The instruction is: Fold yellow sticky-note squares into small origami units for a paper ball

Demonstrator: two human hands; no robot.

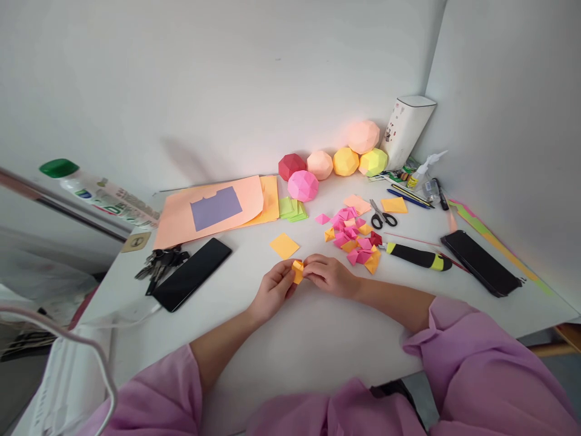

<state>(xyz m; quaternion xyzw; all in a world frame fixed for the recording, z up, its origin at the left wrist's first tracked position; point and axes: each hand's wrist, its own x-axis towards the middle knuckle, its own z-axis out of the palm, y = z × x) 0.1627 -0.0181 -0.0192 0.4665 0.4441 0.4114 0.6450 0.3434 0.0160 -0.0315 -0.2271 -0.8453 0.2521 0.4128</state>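
Between my two hands is a small folded piece of orange paper (pixel 298 272). My left hand (pixel 274 287) pinches it from the left, fingers closed on its edge. From the right, the fingertips of my right hand (pixel 330 275) press against it, the other fingers curled. Just beyond my hands a flat orange paper square (pixel 284 246) lies on the white table (pixel 318 351). Right of that is a loose heap of small folded paper pieces (pixel 351 237), mostly pink, some orange, one dark red.
Faceted paper balls (pixel 303 185) line the wall. Scissors (pixel 384 215), a green-black cutter (pixel 420 257) and a black case (pixel 481 263) lie right. Keys (pixel 162 264), a phone (pixel 193 274) and peach paper sheets (pixel 177 218) lie left. A white bottle (pixel 100 191) stands far left.
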